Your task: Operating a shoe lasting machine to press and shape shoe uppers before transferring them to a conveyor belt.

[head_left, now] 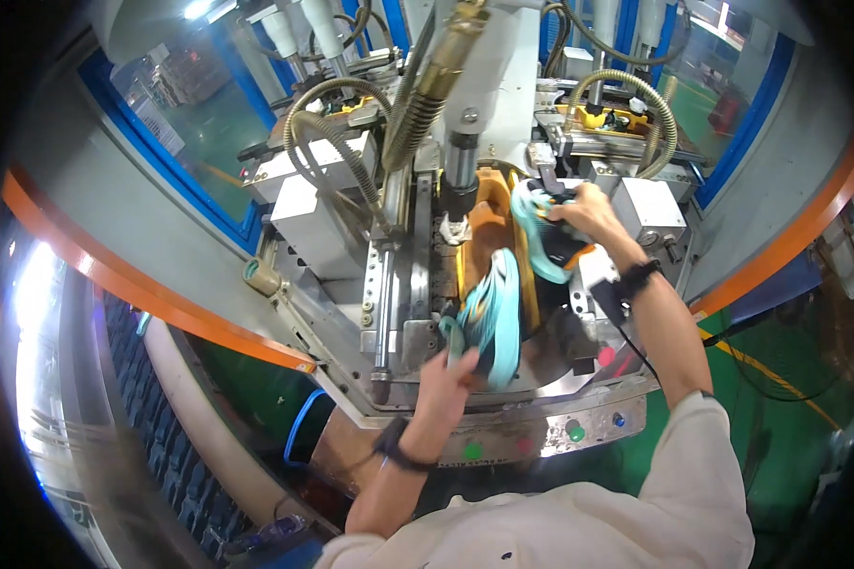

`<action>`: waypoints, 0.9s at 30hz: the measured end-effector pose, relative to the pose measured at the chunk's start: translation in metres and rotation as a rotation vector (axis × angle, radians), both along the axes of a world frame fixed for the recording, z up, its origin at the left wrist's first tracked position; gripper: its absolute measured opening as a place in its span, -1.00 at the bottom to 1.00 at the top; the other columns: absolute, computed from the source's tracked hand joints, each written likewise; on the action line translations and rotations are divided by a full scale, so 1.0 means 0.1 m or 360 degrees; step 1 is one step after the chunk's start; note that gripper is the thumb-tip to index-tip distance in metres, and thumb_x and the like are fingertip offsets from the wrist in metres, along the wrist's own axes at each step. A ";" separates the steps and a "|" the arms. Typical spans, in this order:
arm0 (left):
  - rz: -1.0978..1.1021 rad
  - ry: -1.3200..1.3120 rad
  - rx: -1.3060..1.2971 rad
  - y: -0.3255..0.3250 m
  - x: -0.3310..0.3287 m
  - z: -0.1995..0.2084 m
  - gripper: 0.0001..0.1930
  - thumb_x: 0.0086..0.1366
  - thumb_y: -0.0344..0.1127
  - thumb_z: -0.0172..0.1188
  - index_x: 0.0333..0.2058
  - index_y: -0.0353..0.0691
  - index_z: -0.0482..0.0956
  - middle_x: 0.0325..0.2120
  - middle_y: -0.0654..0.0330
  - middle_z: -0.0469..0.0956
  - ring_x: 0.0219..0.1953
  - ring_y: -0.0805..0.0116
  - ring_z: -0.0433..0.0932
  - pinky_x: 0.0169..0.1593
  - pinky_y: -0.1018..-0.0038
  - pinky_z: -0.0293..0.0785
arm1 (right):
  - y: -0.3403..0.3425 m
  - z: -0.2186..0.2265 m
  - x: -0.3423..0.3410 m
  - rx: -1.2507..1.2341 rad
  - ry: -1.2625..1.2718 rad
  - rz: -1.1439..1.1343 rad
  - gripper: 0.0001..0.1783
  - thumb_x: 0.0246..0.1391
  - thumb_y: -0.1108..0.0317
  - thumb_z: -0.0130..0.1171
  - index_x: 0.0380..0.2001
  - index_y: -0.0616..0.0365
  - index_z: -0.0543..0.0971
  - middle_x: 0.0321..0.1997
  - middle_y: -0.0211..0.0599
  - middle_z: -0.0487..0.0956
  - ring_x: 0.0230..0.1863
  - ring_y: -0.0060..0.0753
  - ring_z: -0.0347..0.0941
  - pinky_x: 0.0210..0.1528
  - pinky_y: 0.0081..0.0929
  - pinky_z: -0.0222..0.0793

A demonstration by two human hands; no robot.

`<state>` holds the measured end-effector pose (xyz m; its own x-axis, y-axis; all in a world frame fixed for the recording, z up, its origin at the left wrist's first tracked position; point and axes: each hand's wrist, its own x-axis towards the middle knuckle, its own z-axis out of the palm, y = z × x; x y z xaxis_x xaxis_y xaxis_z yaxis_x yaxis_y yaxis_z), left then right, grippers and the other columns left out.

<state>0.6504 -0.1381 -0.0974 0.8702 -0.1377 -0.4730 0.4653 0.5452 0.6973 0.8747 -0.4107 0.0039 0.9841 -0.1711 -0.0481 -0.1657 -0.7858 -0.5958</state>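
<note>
At the machine [321, 226], both hands [441, 389] [588, 213] curl around teal shoes [508, 332] [533, 235]

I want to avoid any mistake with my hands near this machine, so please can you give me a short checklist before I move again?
1. Left hand has hold of the near turquoise-soled shoe: ok, at its near end.
2. Right hand has hold of the far turquoise-soled shoe: ok.
3. The two shoes are apart: ok, a gap shows between them.
4. Hands are out from under the upright metal cylinder: ok, neither appears beneath it.
5. Hands are gloved: not ok, both are bare.
6. Shoes rest on the orange-brown mould: cannot tell, contact is unclear from this angle.
</note>
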 end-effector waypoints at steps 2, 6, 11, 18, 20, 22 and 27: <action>0.0132 -0.0052 0.0038 0.19 -0.63 0.37 -0.63 0.30 -0.45 0.16 0.07 -0.35 0.44 -0.12 0.21 0.55 -0.14 0.39 0.56 -0.07 0.37 0.53 | 0.39 -0.38 0.45 -0.0100 0.0261 0.0090 -0.28 -0.40 0.03 0.49 -0.21 0.41 0.60 -0.16 0.05 0.65 -0.11 -0.13 0.62 -0.09 -0.34 0.55; 0.0464 0.0024 0.0397 0.61 -1.59 0.72 -0.53 0.19 -0.46 0.22 0.10 -0.37 0.42 -0.23 0.31 0.53 -0.29 0.56 0.48 -0.20 0.60 0.43 | 1.09 -0.99 0.56 -0.0315 -0.0130 0.0143 -0.42 -0.18 0.08 0.37 -0.22 0.40 0.57 -0.17 0.15 0.63 -0.11 0.08 0.61 -0.04 -0.14 0.53; 0.1204 -0.0010 0.0451 0.79 -2.67 0.71 -0.56 0.19 -0.51 0.22 0.06 -0.39 0.43 -0.22 0.19 0.59 -0.26 0.44 0.59 -0.16 0.47 0.55 | 1.66 -1.52 0.46 -0.0551 -0.0471 0.0100 -0.40 -0.11 0.27 0.28 -0.04 0.42 0.37 -0.37 0.04 0.65 -0.31 0.03 0.64 -0.29 -0.15 0.58; 0.1973 0.0224 0.0345 0.26 -3.66 0.24 -0.70 0.28 -0.46 0.21 -0.01 -0.30 0.47 -0.19 0.16 0.61 -0.19 0.34 0.63 -0.12 0.35 0.63 | 1.73 -1.10 -1.33 0.0682 -0.1101 0.0865 -0.79 0.12 0.48 0.19 -0.18 0.33 0.52 -0.23 -0.02 0.57 -0.22 0.04 0.52 -0.13 -0.18 0.42; 0.1990 0.0295 0.0179 0.13 -3.71 0.17 -0.76 0.30 -0.41 0.22 -0.07 -0.28 0.51 -0.19 0.17 0.61 -0.18 0.36 0.62 -0.10 0.35 0.60 | 1.47 -1.34 -2.20 0.0444 -0.0638 0.1109 -0.95 0.12 0.52 0.14 -0.34 0.26 0.52 -0.34 -0.07 0.53 -0.29 -0.10 0.47 -0.20 -0.26 0.39; 0.1960 0.0319 0.0017 -0.03 -3.90 0.08 -0.71 0.29 -0.36 0.25 -0.06 -0.34 0.51 -0.14 0.18 0.59 -0.11 0.36 0.59 -0.04 0.37 0.58 | 1.66 -1.50 -2.93 0.0583 -0.0771 0.1600 -0.85 -0.07 0.55 0.19 -0.35 0.22 0.52 -0.38 -0.11 0.50 -0.32 -0.05 0.46 -0.25 -0.23 0.38; 0.2087 0.0461 0.0008 -0.47 -4.30 0.14 -0.69 0.30 -0.32 0.25 -0.10 -0.43 0.49 -0.20 0.10 0.56 -0.15 0.31 0.58 -0.03 0.38 0.57 | 1.84 -2.85 -3.25 0.0162 -0.0499 0.1998 -0.74 -0.09 0.50 0.21 -0.25 0.16 0.50 -0.21 -0.10 0.44 -0.09 0.03 0.40 -0.11 -0.12 0.38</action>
